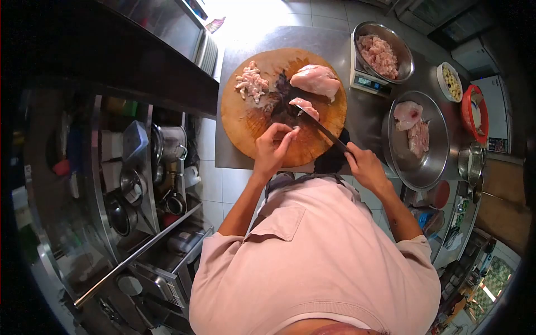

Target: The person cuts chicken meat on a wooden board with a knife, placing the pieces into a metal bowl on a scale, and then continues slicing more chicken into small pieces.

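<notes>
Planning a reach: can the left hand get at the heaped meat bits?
Likely yes: the left hand is over the same board, nothing stands between it and the heaped meat bits, and the knife is to its right.

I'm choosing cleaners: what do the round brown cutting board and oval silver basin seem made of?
Round brown cutting board: probably wood, worn finish, judging by blotchy brown staining. Oval silver basin: likely stainless steel, smooth and shiny, from its bright highlights.

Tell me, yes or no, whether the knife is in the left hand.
No: the right hand grips the knife by its handle, while the left hand is apart from it.
</notes>
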Demonstrator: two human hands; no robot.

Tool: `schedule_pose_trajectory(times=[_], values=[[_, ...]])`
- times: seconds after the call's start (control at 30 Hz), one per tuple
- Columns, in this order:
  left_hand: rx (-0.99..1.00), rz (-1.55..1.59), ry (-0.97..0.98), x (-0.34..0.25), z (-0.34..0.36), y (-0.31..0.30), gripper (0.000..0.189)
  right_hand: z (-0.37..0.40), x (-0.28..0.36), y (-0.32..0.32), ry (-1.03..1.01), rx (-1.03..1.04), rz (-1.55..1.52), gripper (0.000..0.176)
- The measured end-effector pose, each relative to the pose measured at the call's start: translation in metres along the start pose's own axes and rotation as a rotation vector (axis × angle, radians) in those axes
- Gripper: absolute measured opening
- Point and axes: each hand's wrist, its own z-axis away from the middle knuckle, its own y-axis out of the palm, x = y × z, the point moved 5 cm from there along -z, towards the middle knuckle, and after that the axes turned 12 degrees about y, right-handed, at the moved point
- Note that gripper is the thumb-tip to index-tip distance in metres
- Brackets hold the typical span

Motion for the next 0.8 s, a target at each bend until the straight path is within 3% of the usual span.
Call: schedule_pose_trajectory(times=[0.1, 0.17, 0.2, 0.27, 0.47, 0.67, 0.8], values=[[0.037, 0.180, 0.007, 0.002, -0.006, 0.010, 0.014, 0.002, 0.002, -0.001, -0.005, 0.011, -0.035, 0.015], [0.098, -0.287, -0.090, 0.008, -0.003, 0.002, 0.013, 0.007, 0.007, -0.001, -0.031, 0.046, -0.091, 0.015], [0.103, -0.286, -0.092, 0.012, -0.001, 0.001, 0.013, 0.009, 0.005, 0.002, -0.026, 0.047, -0.092, 0.015], [0.052, -0.634, 0.092, 0.009, 0.005, -0.005, 0.016, 0.016, 0.003, 0.011, -0.091, 0.092, -0.157, 0.015], [-0.021, -0.874, 0.136, -0.005, 0.015, -0.016, 0.016, 0.021, -0.008, 0.019, 0.004, 0.084, -0.086, 0.015], [0.058, -0.507, 0.435, -0.011, 0.007, 0.001, 0.019, 0.028, 0.003, 0.013, -0.026, 0.084, -0.058, 0.015], [0.065, -0.526, 0.483, -0.006, 0.005, 0.024, 0.018, 0.032, 0.004, 0.014, -0.020, 0.077, 0.007, 0.014]])
